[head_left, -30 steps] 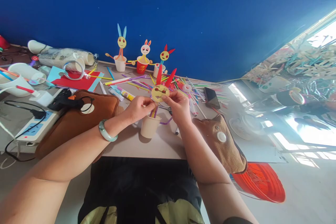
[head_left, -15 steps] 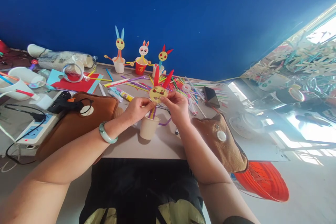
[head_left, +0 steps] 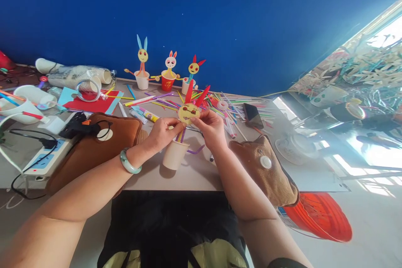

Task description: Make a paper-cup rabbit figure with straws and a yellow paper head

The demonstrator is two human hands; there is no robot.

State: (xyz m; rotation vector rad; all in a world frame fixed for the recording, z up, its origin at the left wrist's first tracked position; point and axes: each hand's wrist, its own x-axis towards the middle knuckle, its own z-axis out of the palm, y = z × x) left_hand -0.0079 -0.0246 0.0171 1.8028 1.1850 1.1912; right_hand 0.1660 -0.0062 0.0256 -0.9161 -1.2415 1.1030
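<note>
A round yellow paper face (head_left: 189, 114) with red ears (head_left: 201, 95) and drawn features is pinched at its edges between my two hands. My left hand (head_left: 163, 133) grips its lower left edge, and my right hand (head_left: 213, 129) its right side. Purple and yellow straws (head_left: 181, 135) run from below the face into a plain paper cup (head_left: 175, 155), which tilts slightly above the table edge. A bent purple straw (head_left: 196, 150) sticks out from the cup's right side. My fingertips partly cover the face's rim.
Three finished-looking rabbit cup figures, one in a red cup (head_left: 168, 80), stand by the blue wall. Loose coloured straws (head_left: 163, 99), a glue stick (head_left: 150, 114) and a phone (head_left: 253, 115) lie around. Brown plush pouches (head_left: 266, 167) flank my arms; a power strip (head_left: 47, 157) is left.
The cup has shifted slightly left and down and now tilts, its base swung leftward. Both hands keep their pinch on the paper face. The camera view has moved a little.
</note>
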